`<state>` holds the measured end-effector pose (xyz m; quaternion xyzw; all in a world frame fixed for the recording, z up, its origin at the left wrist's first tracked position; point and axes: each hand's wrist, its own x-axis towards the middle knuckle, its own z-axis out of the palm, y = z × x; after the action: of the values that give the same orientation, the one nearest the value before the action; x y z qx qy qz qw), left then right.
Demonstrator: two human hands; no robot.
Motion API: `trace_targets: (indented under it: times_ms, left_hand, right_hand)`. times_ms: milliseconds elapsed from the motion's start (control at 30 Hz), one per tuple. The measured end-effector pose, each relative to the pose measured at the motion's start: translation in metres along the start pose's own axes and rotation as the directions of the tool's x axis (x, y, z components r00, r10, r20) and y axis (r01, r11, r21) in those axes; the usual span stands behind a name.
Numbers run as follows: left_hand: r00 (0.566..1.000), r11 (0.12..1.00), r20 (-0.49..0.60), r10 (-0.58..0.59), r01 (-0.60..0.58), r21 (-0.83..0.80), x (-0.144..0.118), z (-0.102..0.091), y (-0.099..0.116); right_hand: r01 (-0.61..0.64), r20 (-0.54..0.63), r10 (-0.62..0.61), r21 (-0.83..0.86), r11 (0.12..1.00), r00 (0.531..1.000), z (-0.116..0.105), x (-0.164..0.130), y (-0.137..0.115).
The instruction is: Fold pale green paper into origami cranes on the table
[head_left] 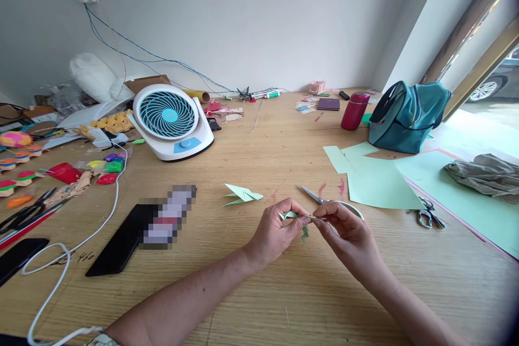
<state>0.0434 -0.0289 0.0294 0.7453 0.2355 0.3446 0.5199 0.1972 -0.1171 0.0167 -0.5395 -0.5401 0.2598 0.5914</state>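
Note:
Between my two hands is a small piece of folded light green paper (289, 215), pinched at the fingertips. My left hand (275, 230) is closed on its left part, while my right hand (347, 231) grips the thin right end between thumb and forefinger. Below the fingers a darker green bit (305, 234) shows; whether it is part of the paper I cannot tell. Scissors (314, 195) lie on the table just behind my right hand, which hides part of them. To the left of my hands rests a folded light green paper figure (242, 194) with pointed ends.
Light green paper sheets (381, 184) lie to the right, with keys (426, 215) at their edge. Behind stand a red flask (356, 111) and a teal bag (409, 118). A white fan (172, 121), a black phone (121, 243) and a white cable (117, 194) occupy the left.

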Motion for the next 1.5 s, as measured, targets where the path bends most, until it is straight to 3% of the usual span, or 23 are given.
trace_targets:
  times_ms: [133, 333, 567, 733, 933, 1100, 1333, 1500]
  left_hand:
    - [0.989, 0.989, -0.042, 0.14, -0.138, 0.042, -0.001, -0.003, 0.001]
    - [0.96, 0.953, -0.009, 0.28, -0.277, 0.125, 0.002, -0.008, -0.003]
    - [0.918, 0.898, 0.045, 0.394, -0.395, 0.193, 0.007, -0.012, -0.004]
    - [0.926, 0.895, 0.061, 0.373, -0.376, 0.242, 0.006, -0.012, -0.002]
    - [0.947, 0.928, 0.081, 0.311, -0.321, 0.188, 0.004, -0.01, 0.0]
    - [0.979, 0.971, 0.078, 0.187, -0.197, 0.136, 0.004, -0.008, 0.004]
    - [0.999, 0.998, -0.035, -0.022, 0.024, 0.05, 0.005, -0.008, 0.005]
    - [0.997, 0.997, -0.041, -0.072, 0.072, -0.001, 0.004, -0.005, -0.001]
  right_hand:
    - [-0.132, 0.039, 0.127, 0.166, 0.977, 0.991, -0.003, 0.003, -0.004]
    - [-0.301, 0.15, 0.274, 0.204, 0.931, 0.95, -0.006, 0.007, -0.009]
    - [-0.383, 0.208, 0.329, 0.326, 0.865, 0.921, -0.009, 0.005, -0.004]
    - [-0.369, 0.194, 0.321, 0.315, 0.874, 0.927, -0.008, 0.007, -0.006]
    - [-0.296, 0.167, 0.258, 0.273, 0.915, 0.952, -0.003, 0.009, -0.007]
    - [-0.242, 0.12, 0.218, 0.252, 0.937, 0.969, -0.005, 0.008, -0.002]
    - [-0.237, 0.103, 0.219, 0.238, 0.942, 0.97, -0.007, 0.008, 0.002]
    - [-0.211, 0.126, 0.194, 0.139, 0.968, 0.973, -0.002, 0.005, 0.01]
